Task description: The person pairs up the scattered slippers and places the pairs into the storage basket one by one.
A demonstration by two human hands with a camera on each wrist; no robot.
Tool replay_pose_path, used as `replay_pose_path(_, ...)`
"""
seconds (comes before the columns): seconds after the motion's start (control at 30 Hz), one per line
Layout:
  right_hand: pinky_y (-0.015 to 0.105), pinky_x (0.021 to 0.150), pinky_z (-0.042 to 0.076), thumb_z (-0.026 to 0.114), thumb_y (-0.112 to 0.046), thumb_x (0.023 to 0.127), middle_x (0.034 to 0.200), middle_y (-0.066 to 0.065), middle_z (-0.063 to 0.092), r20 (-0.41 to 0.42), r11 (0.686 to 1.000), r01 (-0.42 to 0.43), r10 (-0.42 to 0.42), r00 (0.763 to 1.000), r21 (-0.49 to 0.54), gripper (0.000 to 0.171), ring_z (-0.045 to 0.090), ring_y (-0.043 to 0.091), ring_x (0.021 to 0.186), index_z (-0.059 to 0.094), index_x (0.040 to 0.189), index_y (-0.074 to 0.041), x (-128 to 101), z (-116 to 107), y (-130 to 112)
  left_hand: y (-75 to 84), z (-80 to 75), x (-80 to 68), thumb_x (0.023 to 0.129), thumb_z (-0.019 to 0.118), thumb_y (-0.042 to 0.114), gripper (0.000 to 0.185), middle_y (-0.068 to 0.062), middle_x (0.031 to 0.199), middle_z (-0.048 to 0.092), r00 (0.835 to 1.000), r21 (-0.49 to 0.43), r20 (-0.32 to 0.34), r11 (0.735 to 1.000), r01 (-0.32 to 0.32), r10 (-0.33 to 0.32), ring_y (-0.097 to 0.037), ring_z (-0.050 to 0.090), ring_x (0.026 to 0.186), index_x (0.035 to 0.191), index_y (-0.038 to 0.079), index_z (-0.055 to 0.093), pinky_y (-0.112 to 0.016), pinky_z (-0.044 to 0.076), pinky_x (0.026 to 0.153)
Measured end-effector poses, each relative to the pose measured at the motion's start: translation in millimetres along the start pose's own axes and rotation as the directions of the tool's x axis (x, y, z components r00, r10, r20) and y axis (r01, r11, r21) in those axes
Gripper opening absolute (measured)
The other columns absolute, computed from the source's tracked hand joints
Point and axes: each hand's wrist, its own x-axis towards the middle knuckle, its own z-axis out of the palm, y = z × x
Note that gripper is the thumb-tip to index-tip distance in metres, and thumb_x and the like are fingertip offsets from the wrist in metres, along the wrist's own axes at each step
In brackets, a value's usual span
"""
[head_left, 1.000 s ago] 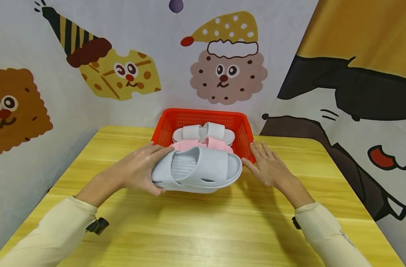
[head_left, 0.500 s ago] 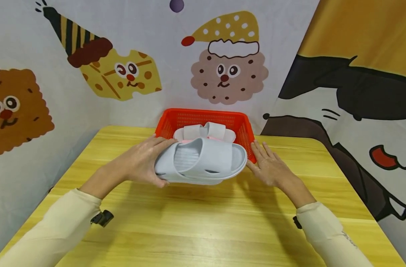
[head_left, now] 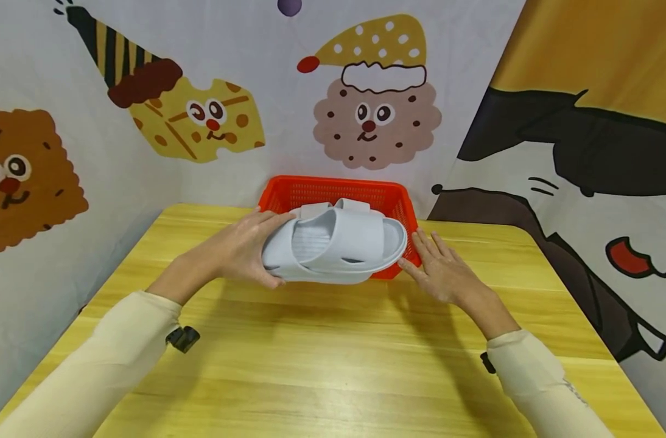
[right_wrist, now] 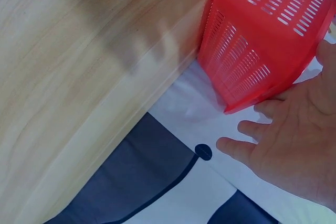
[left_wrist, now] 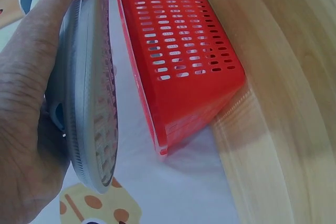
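Note:
My left hand (head_left: 244, 250) grips the heel end of a pale grey slipper (head_left: 338, 244), holding it up over the front of the red plastic basket (head_left: 390, 201). In the left wrist view the slipper's sole (left_wrist: 93, 103) stands on edge beside the basket wall (left_wrist: 178, 51), with my left hand (left_wrist: 31, 119) wrapped round it. Another white slipper (head_left: 333, 207) peeks out inside the basket behind the held one. My right hand (head_left: 439, 267) lies flat on the table with straight fingers against the basket's right front corner; the right wrist view shows its fingers (right_wrist: 262, 129) beside the basket (right_wrist: 262, 40).
The basket stands at the back middle of a yellow wooden table (head_left: 333, 365). Cartoon-printed cloth walls (head_left: 366, 115) close in behind and on both sides. The table edge runs close to the right cloth wall (right_wrist: 157, 182).
My left hand has lifted the grey slipper up and back, from in front of the basket to over it. The pink slipper is now hidden behind it. My right hand has stayed put.

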Motion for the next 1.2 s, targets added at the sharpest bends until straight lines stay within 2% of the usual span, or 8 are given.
replay_pose_path(0.23, 0.061, 0.118, 0.000, 0.031, -0.062, 0.103, 0.168, 0.018, 0.003, 0.001, 1.000, -0.006, 0.006, 1.000, 0.014, 0.089, -0.003, 0.045, 0.151, 0.010, 0.161, 0.001, 2, -1, 0, -7.2, 0.5, 14.3, 0.063, 0.089, 0.049, 0.108, -0.008, 0.133, 0.057, 1.000, -0.051, 0.007, 0.999, 0.006, -0.005, -0.026, 0.051, 0.116, 0.151, 0.007, 0.042, -0.053, 0.039, 0.105)
replay_pose_path(0.37, 0.062, 0.118, 0.001, 0.031, -0.064, 0.103, 0.168, 0.018, 0.003, 0.007, 1.000, -0.012, 0.011, 1.000, 0.013, 0.090, -0.002, 0.046, 0.151, 0.011, 0.161, 0.001, 2, -3, 0, -10.8, 3.9, 22.8, 0.062, 0.089, 0.049, 0.105, -0.004, 0.130, 0.058, 1.000, -0.075, 0.010, 0.997, 0.010, -0.009, -0.023, 0.050, 0.112, 0.149, 0.009, 0.044, -0.044, 0.045, 0.090)
replay_pose_path(0.6, 0.061, 0.118, 0.001, 0.033, -0.062, 0.103, 0.168, 0.018, 0.004, 0.009, 1.000, -0.023, 0.023, 1.000, 0.016, 0.089, -0.001, 0.046, 0.151, 0.011, 0.161, 0.002, 2, -3, 1, -20.4, 9.7, 36.3, 0.063, 0.091, 0.043, 0.099, -0.005, 0.126, 0.058, 1.000, -0.121, -0.012, 0.992, 0.019, -0.021, -0.022, 0.052, 0.108, 0.144, 0.006, 0.048, -0.042, 0.044, 0.090)
replay_pose_path(0.7, 0.061, 0.118, 0.002, 0.032, -0.065, 0.103, 0.168, 0.017, 0.004, 0.004, 0.999, -0.026, 0.025, 1.000, 0.019, 0.090, 0.000, 0.046, 0.151, 0.011, 0.161, 0.000, 1, -2, 2, -23.1, 11.7, 41.4, 0.063, 0.091, 0.043, 0.098, -0.006, 0.125, 0.058, 0.999, -0.133, -0.009, 0.990, 0.041, -0.042, -0.023, 0.052, 0.108, 0.143, 0.007, 0.049, -0.045, 0.044, 0.092)
replay_pose_path(0.77, 0.062, 0.118, 0.003, 0.031, -0.067, 0.102, 0.168, 0.017, 0.004, 0.003, 1.000, -0.027, 0.027, 1.000, 0.016, 0.092, 0.000, 0.046, 0.150, 0.011, 0.161, 0.000, 1, -1, 2, -24.6, 12.9, 44.9, 0.063, 0.090, 0.044, 0.098, -0.007, 0.126, 0.058, 0.998, -0.126, -0.004, 0.991, 0.055, -0.056, -0.023, 0.051, 0.109, 0.144, 0.007, 0.049, -0.049, 0.040, 0.099)
replay_pose_path(0.9, 0.063, 0.117, 0.004, 0.029, -0.068, 0.101, 0.169, 0.016, 0.004, 0.003, 0.999, -0.032, 0.032, 0.999, 0.010, 0.093, 0.001, 0.046, 0.150, 0.011, 0.161, 0.000, 2, -1, 2, -28.1, 15.9, 52.4, 0.064, 0.089, 0.046, 0.101, -0.011, 0.130, 0.056, 0.997, -0.084, 0.004, 0.994, 0.075, -0.075, -0.026, 0.051, 0.114, 0.146, 0.005, 0.046, -0.058, 0.024, 0.114)
replay_pose_path(1.0, 0.064, 0.117, 0.005, 0.029, -0.069, 0.101, 0.169, 0.016, 0.004, 0.001, 0.999, -0.031, 0.031, 1.000, 0.008, 0.093, 0.003, 0.047, 0.150, 0.012, 0.161, 0.000, 3, 0, 1, -31.0, 18.6, 57.1, 0.064, 0.089, 0.047, 0.103, -0.012, 0.131, 0.056, 0.995, -0.057, 0.016, 0.994, 0.095, -0.094, -0.028, 0.050, 0.118, 0.147, 0.006, 0.045, -0.060, 0.015, 0.118)
replay_pose_path(1.2, 0.063, 0.118, 0.007, 0.029, -0.068, 0.101, 0.168, 0.018, 0.006, -0.009, 1.000, -0.027, 0.027, 1.000, 0.008, 0.092, 0.005, 0.048, 0.150, 0.013, 0.161, 0.000, 2, 0, 0, -35.7, 22.8, 69.1, 0.063, 0.090, 0.046, 0.106, -0.013, 0.132, 0.053, 0.993, -0.023, 0.001, 0.993, 0.119, -0.119, -0.029, 0.048, 0.119, 0.149, 0.006, 0.041, -0.057, 0.018, 0.116)
